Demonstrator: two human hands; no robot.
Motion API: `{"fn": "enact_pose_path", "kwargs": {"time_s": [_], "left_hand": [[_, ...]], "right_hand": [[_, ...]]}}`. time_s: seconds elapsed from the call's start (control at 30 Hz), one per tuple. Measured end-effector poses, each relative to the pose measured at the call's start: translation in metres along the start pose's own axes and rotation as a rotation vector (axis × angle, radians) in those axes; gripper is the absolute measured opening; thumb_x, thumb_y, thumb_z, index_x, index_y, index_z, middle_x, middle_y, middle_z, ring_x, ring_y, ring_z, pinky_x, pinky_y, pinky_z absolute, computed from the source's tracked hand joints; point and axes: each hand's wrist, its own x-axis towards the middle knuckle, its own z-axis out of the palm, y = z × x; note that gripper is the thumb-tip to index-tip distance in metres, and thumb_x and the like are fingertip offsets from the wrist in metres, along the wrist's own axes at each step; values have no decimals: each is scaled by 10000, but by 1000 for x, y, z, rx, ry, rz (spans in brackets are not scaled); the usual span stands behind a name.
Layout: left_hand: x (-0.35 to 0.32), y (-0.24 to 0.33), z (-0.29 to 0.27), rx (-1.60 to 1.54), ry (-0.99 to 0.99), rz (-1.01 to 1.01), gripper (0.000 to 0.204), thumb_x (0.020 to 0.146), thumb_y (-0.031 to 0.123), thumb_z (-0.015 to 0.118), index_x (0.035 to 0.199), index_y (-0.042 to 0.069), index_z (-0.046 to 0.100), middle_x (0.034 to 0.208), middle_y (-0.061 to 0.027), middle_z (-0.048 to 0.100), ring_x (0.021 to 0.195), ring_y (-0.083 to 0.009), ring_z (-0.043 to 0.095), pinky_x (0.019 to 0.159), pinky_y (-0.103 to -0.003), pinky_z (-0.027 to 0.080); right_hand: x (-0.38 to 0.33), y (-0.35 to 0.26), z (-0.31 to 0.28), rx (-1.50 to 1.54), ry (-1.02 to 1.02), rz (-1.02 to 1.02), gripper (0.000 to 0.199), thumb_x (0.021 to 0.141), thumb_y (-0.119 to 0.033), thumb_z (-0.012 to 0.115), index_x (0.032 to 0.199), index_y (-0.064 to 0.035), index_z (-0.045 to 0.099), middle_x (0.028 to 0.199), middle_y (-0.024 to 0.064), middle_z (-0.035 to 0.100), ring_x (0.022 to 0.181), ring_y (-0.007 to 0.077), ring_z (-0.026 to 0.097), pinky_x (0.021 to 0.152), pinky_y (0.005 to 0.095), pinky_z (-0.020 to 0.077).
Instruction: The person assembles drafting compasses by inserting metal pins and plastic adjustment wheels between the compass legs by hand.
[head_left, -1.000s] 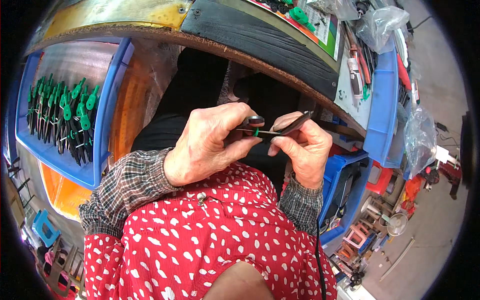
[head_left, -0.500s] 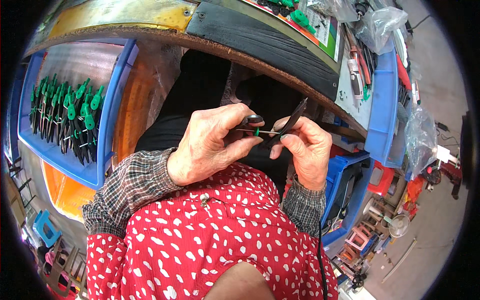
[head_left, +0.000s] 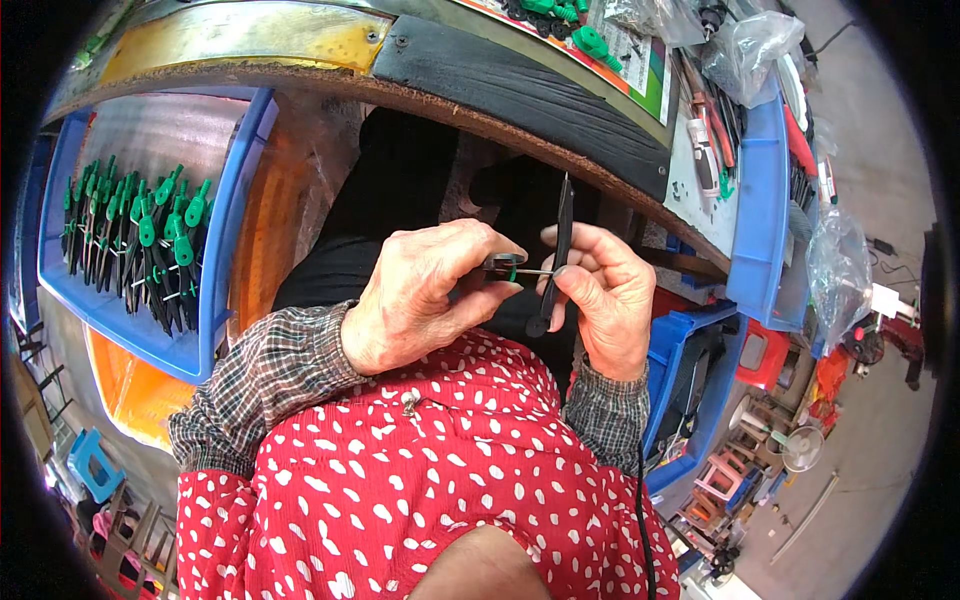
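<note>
My left hand [head_left: 420, 290] pinches a small dark piece with a green bit [head_left: 512, 268] between thumb and fingers; most of it is hidden. A thin metal rod [head_left: 536, 271] reaches from it toward the right. In my right hand [head_left: 612, 300], thumb and fingers grip a flat, long black part [head_left: 563, 235] with a pointed far end and a rounded near end. The rod meets this part near its middle; whether it passes through I cannot tell. Both hands are over my lap, in front of the bench edge.
At the left, a blue bin [head_left: 212, 310] holds several black parts with green heads [head_left: 148, 228]. The wooden bench [head_left: 520, 95] carries green pieces [head_left: 592, 42], pliers, a knife [head_left: 705, 165] and plastic bags [head_left: 757, 55]. Blue trays [head_left: 762, 220] stand at the right.
The black part in my right hand has turned from a slant to nearly upright in the picture, its rounded end now showing. My left hand has turned the dark piece slightly.
</note>
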Motion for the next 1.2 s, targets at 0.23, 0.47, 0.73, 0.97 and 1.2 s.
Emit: {"fn": "enact_pose_path", "kwargs": {"time_s": [0.23, 0.47, 0.73, 0.97, 1.2], "left_hand": [[-3, -3, 0, -1, 6, 32, 274, 737, -15, 714, 990, 13, 615, 831, -90, 643, 650, -153, 647, 547, -244, 488], [-6, 0, 0, -35, 41, -5, 256, 758, -17, 705, 998, 12, 620, 818, -77, 644, 628, -118, 630, 548, -243, 486], [-10, -3, 0, -81, 135, -140, 233, 777, 17, 723, 987, 4, 623, 763, -52, 637, 614, -63, 585, 548, -218, 463], [-7, 0, -2, -145, 107, -258, 214, 797, 28, 721, 986, 6, 623, 752, -22, 618, 618, -31, 547, 546, -192, 438], [-5, -1, 1, -334, 129, -327, 196, 829, 8, 689, 1009, 4, 613, 811, -14, 618, 655, -42, 545, 588, -185, 447]], "right_hand": [[0, 1, 5, 45, 8, -86, 408, 848, -36, 676, 1193, 16, 466, 756, 82, 629, 558, 87, 579, 489, 177, 455], [-2, 12, 1, -9, -27, -137, 250, 897, -99, 632, 1098, 34, 565, 806, 90, 654, 593, 83, 591, 505, 194, 469], [-4, 11, 9, -29, -23, -92, 249, 917, -92, 599, 1117, 55, 581, 795, 104, 671, 596, 120, 628, 564, 224, 523], [1, 15, 9, -98, 23, -130, 229, 885, -28, 620, 1102, 44, 611, 746, 82, 664, 556, 86, 590, 520, 190, 478], [3, 10, 10, -251, 121, -151, 184, 846, -40, 679, 1018, 23, 662, 692, -2, 603, 554, 26, 508, 492, 182, 401]]}}
